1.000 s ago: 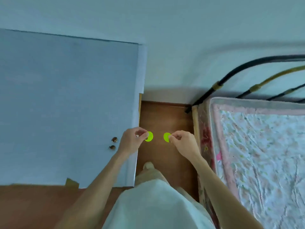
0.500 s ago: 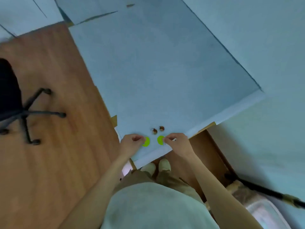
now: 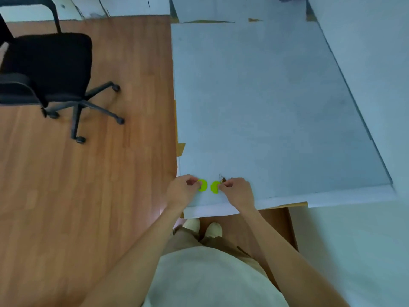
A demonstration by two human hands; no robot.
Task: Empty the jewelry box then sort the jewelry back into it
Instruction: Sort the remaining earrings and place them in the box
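Head view, looking down on a pale grey table (image 3: 276,103) with a white near edge. Near that edge, 2 hands side by side, close together but not touching. Left hand (image 3: 181,191) with fingers curled, pinching a small green disc (image 3: 202,185) between thumb and fingertips; disc sticking out on the inner side of the hand. Right hand (image 3: 236,191) likewise curled, pinching a second green disc (image 3: 214,187), also pointing inward, so the 2 discs facing each other with a narrow gap between. Just beside the right hand's fingertips, at the far side of the knuckles, a small brown piece of jewelry (image 3: 223,180) on the table surface; whether touching the fingers or only very near, cannot tell, too small and partly hidden. Not inside either grip, it seems: both pinches closed on the discs only. Shape of the jewelry unclear, dark brown with a thin line rising from it. To the left of the table, a wooden floor (image 3: 88,196) and a black office chair (image 3: 51,67) on wheels, well apart from the hands. Below the hands, 2 light shoes (image 3: 202,227) at the table's near edge and a light shirt (image 3: 212,278) at the bottom of the view.
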